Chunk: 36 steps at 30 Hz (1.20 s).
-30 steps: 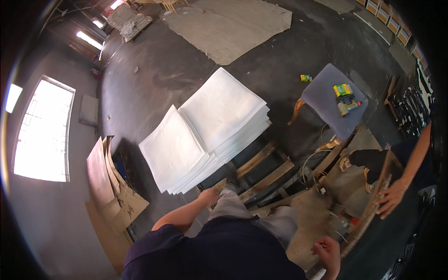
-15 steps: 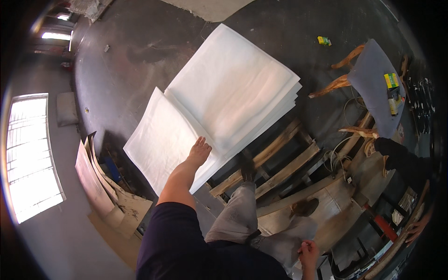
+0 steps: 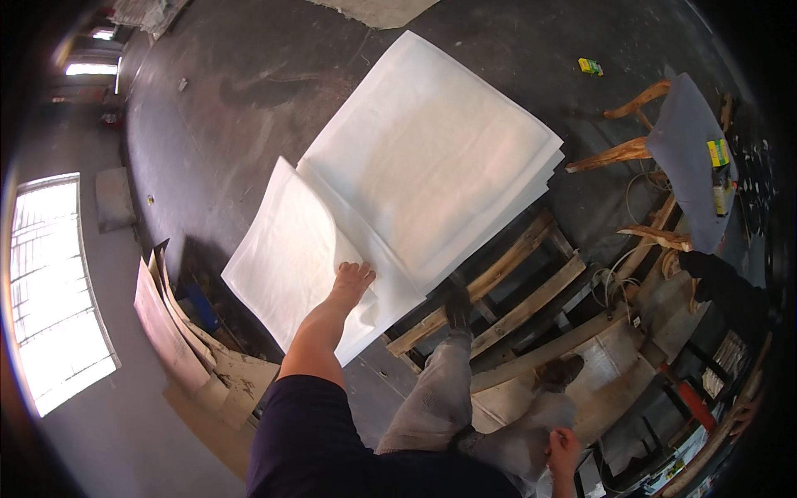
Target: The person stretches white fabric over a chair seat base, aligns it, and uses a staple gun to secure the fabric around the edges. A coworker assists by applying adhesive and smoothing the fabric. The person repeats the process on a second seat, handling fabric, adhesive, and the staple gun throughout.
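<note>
A stack of large white sheets (image 3: 440, 149) lies in front of me, its right-hand corners fanned into several layers. On its near left part, a top white sheet (image 3: 290, 241) is turned or folded over and bulges up in a curl. My left hand (image 3: 354, 284) has its fingers bent over that sheet's edge, gripping it, and the sheet creases around the fingers. Whether the thumb is under the sheet is hidden. My right hand (image 3: 564, 451) hangs low by my right thigh, fingers curled in, with nothing plainly visible in it.
Wooden slats (image 3: 519, 307) of a frame lie right of my left foot. A grey-seated chair (image 3: 689, 158) lies tipped at the right, small boxes on it. A yellow-green box (image 3: 590, 66) is on the floor. Cardboard sheets (image 3: 178, 332) lean at the left, below a bright window (image 3: 58, 290).
My left hand has moved slightly nearer to me, and the top sheet now lifts into a curl beside it. The view has shifted a little. My right hand stays by my thigh.
</note>
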### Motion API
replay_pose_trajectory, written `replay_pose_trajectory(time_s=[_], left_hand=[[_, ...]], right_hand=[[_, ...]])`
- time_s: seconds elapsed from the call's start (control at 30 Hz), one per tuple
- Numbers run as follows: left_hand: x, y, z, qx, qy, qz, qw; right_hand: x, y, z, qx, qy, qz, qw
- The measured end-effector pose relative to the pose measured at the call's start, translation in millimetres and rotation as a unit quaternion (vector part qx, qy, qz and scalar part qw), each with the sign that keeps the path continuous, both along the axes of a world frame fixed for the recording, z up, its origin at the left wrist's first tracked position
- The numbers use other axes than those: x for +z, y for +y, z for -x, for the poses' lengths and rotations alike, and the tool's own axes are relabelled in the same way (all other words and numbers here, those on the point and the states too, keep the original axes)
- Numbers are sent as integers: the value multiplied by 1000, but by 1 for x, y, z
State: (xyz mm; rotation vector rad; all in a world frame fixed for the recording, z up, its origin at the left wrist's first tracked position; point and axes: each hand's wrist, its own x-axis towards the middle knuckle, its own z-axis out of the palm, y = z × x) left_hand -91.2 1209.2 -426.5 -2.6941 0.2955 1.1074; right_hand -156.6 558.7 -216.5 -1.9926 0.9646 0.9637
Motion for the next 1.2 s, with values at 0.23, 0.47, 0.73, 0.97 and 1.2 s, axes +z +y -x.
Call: replay_pose_trajectory(time_s=[0.23, 0.47, 0.73, 0.97, 1.2], left_hand=[[-24, 5, -18, -70, 40, -17, 997], [-18, 21, -16, -63, 72, 69, 993], [22, 28, -13, -148, 143, 67, 976], [82, 31, 10, -91, 250, 62, 962], [269, 48, 59, -41, 199, 34, 979]], right_hand=[[0, -15, 17, 44, -23, 17, 999], [2, -14, 20, 16, -22, 32, 999], [7, -24, 17, 18, -22, 33, 999], [-4, -27, 4, 17, -24, -15, 999], [-6, -58, 26, -62, -132, -34, 989]])
